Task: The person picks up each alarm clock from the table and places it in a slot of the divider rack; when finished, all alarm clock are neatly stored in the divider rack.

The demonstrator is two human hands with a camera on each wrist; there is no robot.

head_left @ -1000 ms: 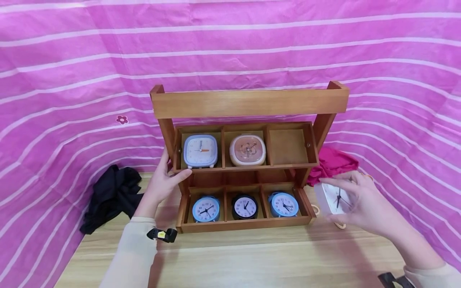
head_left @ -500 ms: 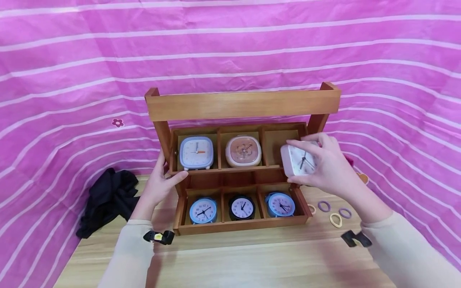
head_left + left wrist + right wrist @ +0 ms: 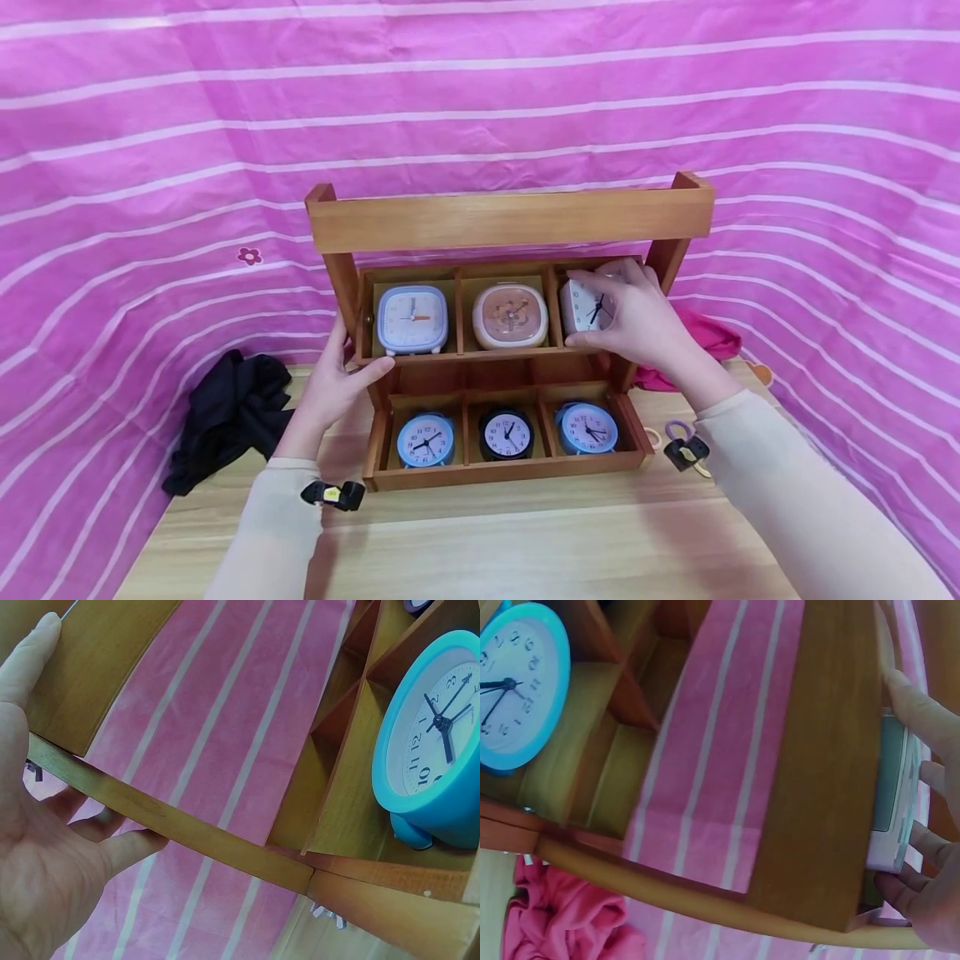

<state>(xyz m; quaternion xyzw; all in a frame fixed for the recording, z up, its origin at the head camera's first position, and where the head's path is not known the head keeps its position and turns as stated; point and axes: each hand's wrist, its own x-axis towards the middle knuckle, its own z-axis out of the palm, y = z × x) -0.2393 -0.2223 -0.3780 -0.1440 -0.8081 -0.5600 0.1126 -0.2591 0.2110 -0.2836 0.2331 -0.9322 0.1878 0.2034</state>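
A wooden two-tier display rack stands on the table. My left hand grips the left side of its upper tier, thumb at the front and fingers behind the upright in the left wrist view. In the upper right compartment, my right hand holds a white square alarm clock between thumb and fingers, covering its right part. A blue-rimmed square clock and a pink rounded clock fill the other upper compartments. Below sit a light blue round clock, a black one and another blue one.
A crumpled black cloth lies left of the rack, a bright pink cloth behind its right side. Small rings, one of them a purple ring, lie on the table at the right. A striped pink curtain encloses the back and sides.
My right hand has carried the white clock from right of the rack, up and leftward, into the upper right compartment. My left hand has kept its grip on the rack.
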